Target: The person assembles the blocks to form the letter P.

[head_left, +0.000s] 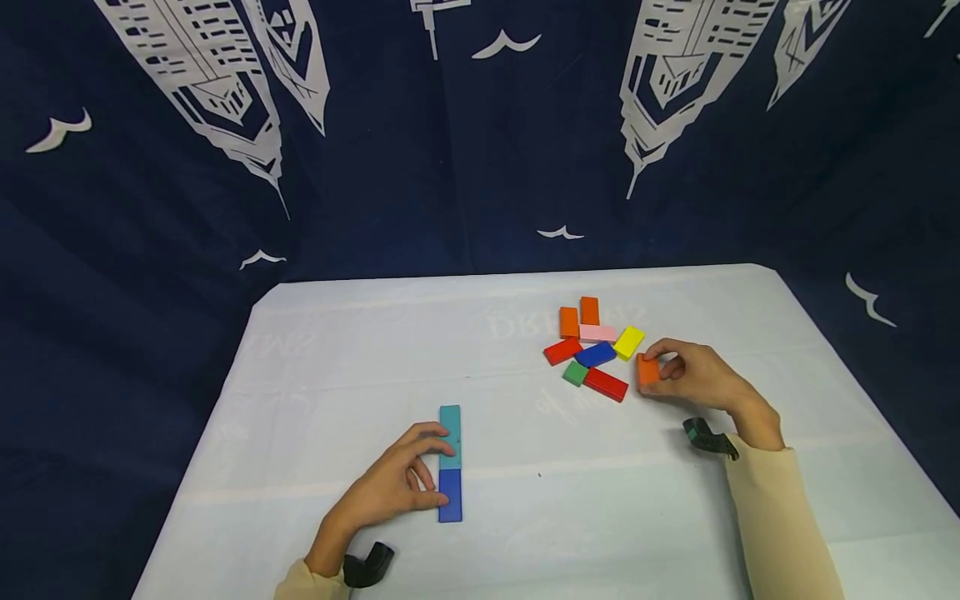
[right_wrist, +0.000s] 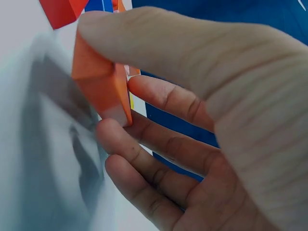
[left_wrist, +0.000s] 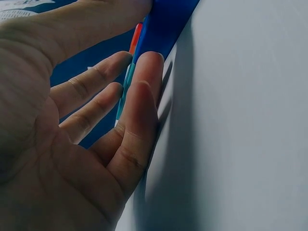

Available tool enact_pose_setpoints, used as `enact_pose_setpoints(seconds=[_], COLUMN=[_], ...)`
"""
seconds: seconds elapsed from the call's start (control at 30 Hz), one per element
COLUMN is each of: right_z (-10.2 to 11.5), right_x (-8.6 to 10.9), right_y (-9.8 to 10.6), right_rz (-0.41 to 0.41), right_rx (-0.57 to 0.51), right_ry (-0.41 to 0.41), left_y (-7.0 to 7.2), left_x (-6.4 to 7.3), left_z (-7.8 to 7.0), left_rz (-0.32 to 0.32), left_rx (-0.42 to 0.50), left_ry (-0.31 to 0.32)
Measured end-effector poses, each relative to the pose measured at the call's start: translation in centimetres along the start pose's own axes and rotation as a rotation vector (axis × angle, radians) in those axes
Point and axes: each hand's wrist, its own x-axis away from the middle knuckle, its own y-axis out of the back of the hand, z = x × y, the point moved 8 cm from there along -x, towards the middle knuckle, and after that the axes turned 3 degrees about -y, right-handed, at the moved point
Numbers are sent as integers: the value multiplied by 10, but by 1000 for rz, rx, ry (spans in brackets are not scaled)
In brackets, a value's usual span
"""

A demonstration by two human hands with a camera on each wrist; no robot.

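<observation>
My right hand [head_left: 697,372] pinches an orange block [head_left: 647,370] between thumb and fingers, just right of a loose cluster of blocks. In the right wrist view the thumb presses one side of this orange block [right_wrist: 98,72]. On the left, a teal block [head_left: 450,429] and a blue block [head_left: 451,497] lie end to end in a straight line, touching. My left hand [head_left: 390,483] rests against them, with fingertips on the teal one and thumb at the blue one, its fingers loosely bent. The left wrist view shows the blue block [left_wrist: 168,29] beside the thumb.
The cluster holds a yellow block [head_left: 629,342], a pink block [head_left: 597,333], a blue block [head_left: 596,355], a green block [head_left: 575,373], two red blocks [head_left: 606,384] and two orange blocks [head_left: 589,311]. They lie on a white-covered table [head_left: 360,367] before a dark blue patterned cloth [head_left: 450,167].
</observation>
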Motion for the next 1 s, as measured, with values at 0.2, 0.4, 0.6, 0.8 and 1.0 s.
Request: enact_pose_setpoints(seconds=[0.2,0.4,0.6,0.8,1.0], right_z=[15,38,62,86,110], right_x=[2,2,-1,-5,-10], right_y=[5,6,-4,-17,-27], right_rz=[-45,-93,-98,-88,-62], right_rx=[42,58,39,16,-29], right_ry=[50,138,212,288,345], left_y=[-1,0,0,0,0], left_x=[0,0,1,1,0], left_z=[1,-1,-1,0,0], left_rz=[4,-3,-3,-1,8], left_rx=[6,4,-7,-13,-20], left_ry=[-3,-16,-20,-28,-36])
